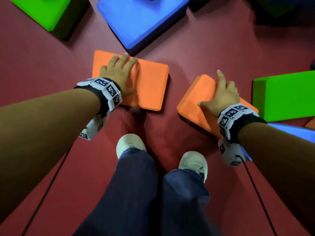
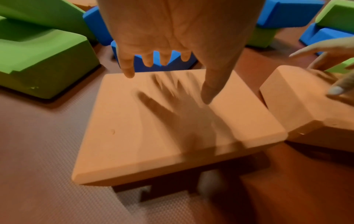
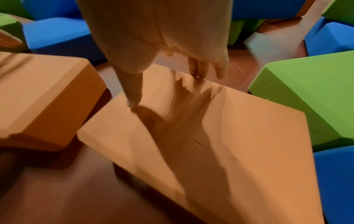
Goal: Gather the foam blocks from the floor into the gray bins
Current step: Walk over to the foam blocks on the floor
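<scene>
Two orange foam blocks lie on the red floor mat. My left hand (image 1: 119, 68) is spread over the left orange block (image 1: 150, 89), fingers toward its far edge. In the left wrist view the left hand (image 2: 167, 84) hovers just above that block (image 2: 153, 128), fingers straight, its shadow on the top face. My right hand (image 1: 219, 94) rests on the right orange block (image 1: 197, 92), which sits tilted. In the right wrist view the right hand (image 3: 166, 90) has its thumb on that block's (image 3: 239, 136) top and its fingertips at the far edge. No gray bin shows.
A green block (image 1: 286, 96) lies just right of my right hand, and a blue block (image 1: 281, 133) partly under the tilted orange one. A large blue block (image 1: 141, 23) and a green block (image 1: 46, 11) lie beyond. My shoes (image 1: 131, 143) stand close behind the blocks.
</scene>
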`<move>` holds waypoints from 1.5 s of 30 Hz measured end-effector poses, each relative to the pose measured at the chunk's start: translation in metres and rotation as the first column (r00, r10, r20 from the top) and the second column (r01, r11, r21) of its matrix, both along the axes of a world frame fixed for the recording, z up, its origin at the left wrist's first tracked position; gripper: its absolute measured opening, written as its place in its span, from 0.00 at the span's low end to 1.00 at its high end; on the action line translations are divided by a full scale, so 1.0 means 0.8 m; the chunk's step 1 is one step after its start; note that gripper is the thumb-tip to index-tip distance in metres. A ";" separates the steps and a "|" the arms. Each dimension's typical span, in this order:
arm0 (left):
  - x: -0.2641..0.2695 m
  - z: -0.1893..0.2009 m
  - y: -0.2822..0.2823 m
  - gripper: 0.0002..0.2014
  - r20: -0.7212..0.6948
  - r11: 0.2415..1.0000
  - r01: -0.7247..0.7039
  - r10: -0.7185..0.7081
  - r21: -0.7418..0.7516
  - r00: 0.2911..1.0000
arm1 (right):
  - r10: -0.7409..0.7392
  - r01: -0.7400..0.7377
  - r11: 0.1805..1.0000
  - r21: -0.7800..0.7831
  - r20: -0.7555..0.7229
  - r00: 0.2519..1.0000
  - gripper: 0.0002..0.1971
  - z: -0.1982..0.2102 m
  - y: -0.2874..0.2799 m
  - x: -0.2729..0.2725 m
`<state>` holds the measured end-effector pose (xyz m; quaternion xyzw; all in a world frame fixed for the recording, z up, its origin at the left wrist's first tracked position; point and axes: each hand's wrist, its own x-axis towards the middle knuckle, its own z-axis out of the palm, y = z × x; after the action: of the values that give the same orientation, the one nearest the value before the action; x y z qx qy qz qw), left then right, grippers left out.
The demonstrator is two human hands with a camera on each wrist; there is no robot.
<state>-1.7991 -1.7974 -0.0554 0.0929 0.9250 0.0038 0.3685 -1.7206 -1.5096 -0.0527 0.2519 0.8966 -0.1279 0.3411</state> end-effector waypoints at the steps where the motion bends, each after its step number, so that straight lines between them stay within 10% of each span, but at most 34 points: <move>1: -0.002 -0.004 -0.001 0.49 0.009 1.000 0.011 -0.011 -0.011 1.000 | -0.003 0.003 1.000 0.012 -0.016 1.000 0.60 -0.002 0.000 0.000; 9: -0.005 -0.007 0.013 0.54 -0.007 0.980 0.046 -0.049 -0.192 0.999 | 0.060 -0.075 0.989 0.125 0.121 0.991 0.53 0.003 0.003 0.011; 19: 0.029 0.020 -0.008 0.52 0.151 0.996 0.072 -0.062 -0.060 0.987 | 0.044 -0.045 0.998 -0.039 -0.024 0.999 0.47 0.046 -0.028 0.046; 24: 0.083 0.088 -0.037 0.50 0.157 0.943 -0.333 0.333 -0.024 0.930 | 0.276 -0.276 0.961 0.010 0.008 0.961 0.54 0.137 -0.051 0.043; 33: 0.112 0.382 -0.094 0.53 0.049 0.390 -0.861 0.903 0.326 0.428 | 0.426 -0.468 0.870 -0.152 -0.244 0.871 0.42 0.410 -0.159 -0.017; 40: 0.218 0.650 -0.131 0.54 -0.010 -0.120 -0.759 0.986 0.640 -0.164 | 0.433 -0.621 0.709 -0.333 -0.489 0.757 0.50 0.636 -0.241 -0.008; 45: 0.363 0.825 -0.161 0.50 0.042 -0.352 -0.588 0.879 0.728 -0.475 | 0.518 -0.760 0.524 -0.385 -0.563 0.643 0.46 0.785 -0.320 0.050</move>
<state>-1.5086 -1.9266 0.6044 -0.6079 0.6229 0.4660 -0.1589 -1.6805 -1.7660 0.5757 -0.2529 0.8840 -0.3088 0.2433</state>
